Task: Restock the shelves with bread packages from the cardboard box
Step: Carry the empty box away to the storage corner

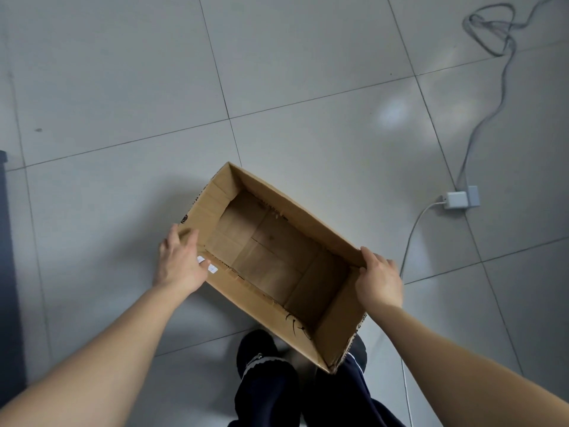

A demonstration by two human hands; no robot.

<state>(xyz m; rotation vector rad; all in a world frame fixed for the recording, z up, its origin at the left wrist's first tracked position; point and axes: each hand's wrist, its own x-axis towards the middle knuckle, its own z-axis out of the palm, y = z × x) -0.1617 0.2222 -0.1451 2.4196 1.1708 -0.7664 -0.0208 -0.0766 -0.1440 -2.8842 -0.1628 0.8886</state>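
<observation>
Cardboard box (pixel 271 248): it is open at the top and sits tilted in the lower middle of the head view, above the grey tiled floor (pixel 123 87). Its nearest corner overlaps the person's dark trousers (pixel 271 392). Inside, only the bare brown bottom flaps show, and two small white labels (pixel 212 268) are stuck on the near rim.

The hands are well apart, one at each end of the box. The right hand (pixel 380 280) clasps the right corner, with the thumb lying along the rim and the fingers wrapped over the outer wall. The left hand (pixel 180 261) lies against the left corner with the thumb up near the rim. It is blurred, so I cannot tell whether its fingers are clamped on the cardboard or only pressed to it. Both forearms are bare.

A dark shoe (pixel 257 343) shows just below the box. On the floor to the right lies a white adapter (pixel 455 200) with a white cable (pixel 414 229) running towards the person, and a grey cable (pixel 505 72) loops away to the upper right corner. A dark edge (pixel 6 241) stands at the far left.
</observation>
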